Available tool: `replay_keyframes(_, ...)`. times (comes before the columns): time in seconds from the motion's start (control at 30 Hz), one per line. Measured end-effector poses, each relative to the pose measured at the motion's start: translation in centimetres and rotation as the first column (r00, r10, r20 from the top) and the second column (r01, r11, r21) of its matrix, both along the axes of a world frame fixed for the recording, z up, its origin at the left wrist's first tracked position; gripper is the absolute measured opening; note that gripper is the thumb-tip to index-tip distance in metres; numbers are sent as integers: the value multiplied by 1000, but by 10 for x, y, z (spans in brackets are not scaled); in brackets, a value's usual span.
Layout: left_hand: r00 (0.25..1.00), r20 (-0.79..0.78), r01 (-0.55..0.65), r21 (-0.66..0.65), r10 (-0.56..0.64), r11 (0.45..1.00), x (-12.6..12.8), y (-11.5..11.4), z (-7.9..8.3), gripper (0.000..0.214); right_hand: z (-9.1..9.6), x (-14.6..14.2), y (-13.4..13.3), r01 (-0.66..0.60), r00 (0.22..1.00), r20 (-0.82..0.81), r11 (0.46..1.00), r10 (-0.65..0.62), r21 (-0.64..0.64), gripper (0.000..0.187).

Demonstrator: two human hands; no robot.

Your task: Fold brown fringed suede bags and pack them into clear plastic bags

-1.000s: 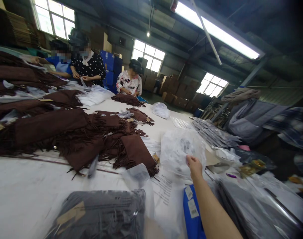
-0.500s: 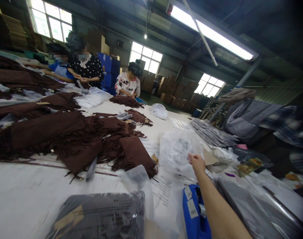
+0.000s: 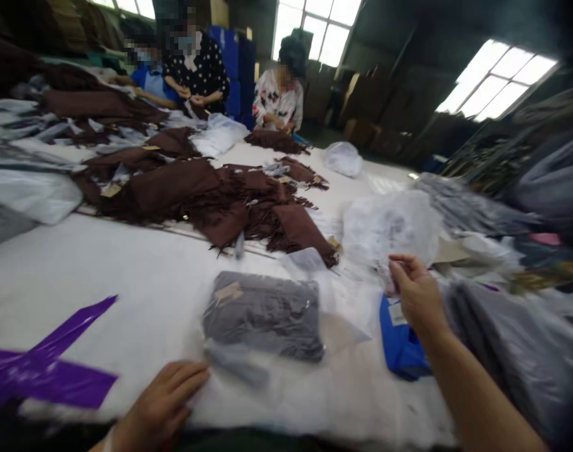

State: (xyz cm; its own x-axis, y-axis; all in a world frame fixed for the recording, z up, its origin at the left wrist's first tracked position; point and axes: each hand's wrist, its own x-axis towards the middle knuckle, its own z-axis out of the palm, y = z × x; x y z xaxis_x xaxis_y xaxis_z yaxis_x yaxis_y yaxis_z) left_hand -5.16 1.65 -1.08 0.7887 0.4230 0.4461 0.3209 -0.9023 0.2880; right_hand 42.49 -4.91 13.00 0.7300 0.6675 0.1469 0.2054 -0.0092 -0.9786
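Note:
A folded grey scarf-like textile (image 3: 267, 317) with a tan tag lies in a clear plastic bag (image 3: 248, 367) on the table before me. My left hand (image 3: 166, 398) is at the bag's near left corner, fingers together and closed on the film, though blur softens the contact. My right hand (image 3: 415, 295) is raised at the right with thumb and fingertips pinched. Something small and pale shows below the fingertips, too blurred to name. Just beneath that hand stands a blue tape dispenser (image 3: 401, 342), and behind it sits a white plastic bag (image 3: 390, 226) with small contents.
Brown fringed scarves (image 3: 173, 185) with tags are heaped across the table (image 3: 102, 257). Purple tape (image 3: 64, 370) crosses its near left edge. Grey bagged textiles (image 3: 498, 339) lie at the right. Several people work at the far side, one in a floral top (image 3: 279, 103).
My view has tilted down and turned left. My left hand has come into view at the bagged grey textile. The right hand has drawn back from the white bag, with its fingers pinched.

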Motion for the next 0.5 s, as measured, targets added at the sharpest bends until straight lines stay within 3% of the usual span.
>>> replay_keyframes(0.07, 996, -86, -12, -66, 6, 998, 0, -13, 5, 37, -3, -44, -21, -109, 992, 45, 979, 118, -173, 39)
replay_keyframes(0.13, 987, -159, 5, -129, -26, 992, 8, -18, 13, 26, -3, -88, -41, -328, 944, -79, 890, 320, -316, 40)
replay_keyframes(0.2, 987, -160, -8, -175, -21, 984, 18, -18, 23, 17, -2, -134, -58, -636, 771, -318, 690, 551, -347, 35)
replay_keyframes(0.27, 996, -89, -45, -192, 28, 980, 27, -18, 34, 16, -5, -178, -68, -866, 499, -484, 393, 719, -309, 26)
replay_keyframes(0.3, 998, -34, -66, -192, 60, 979, 30, -18, 40, 16, -11, -199, -70, -923, 370, -512, 247, 775, -294, 23)
replay_keyframes(0.33, 996, 24, -83, -188, 89, 979, 32, -17, 45, 17, -19, -217, -68, -943, 280, -491, 139, 825, -303, 21)
replay_keyframes(0.37, 990, 81, -96, -182, 112, 979, 34, -17, 50, 17, -30, -233, -63, -930, 257, -403, 111, 878, -351, 21)
replay_keyframes(0.4, 983, 133, -103, -174, 127, 979, 35, -16, 54, 17, -42, -245, -57, -893, 292, -260, 165, 921, -420, 21)
replay_keyframes(0.43, 974, 179, -107, -167, 137, 980, 36, -16, 57, 17, -56, -253, -49, -813, 386, -56, 311, 921, -492, 20)
replay_keyframes(0.5, 959, 250, -99, -152, 136, 983, 36, -15, 60, 17, -82, -257, -31, -604, 542, 301, 613, 784, -510, 21)
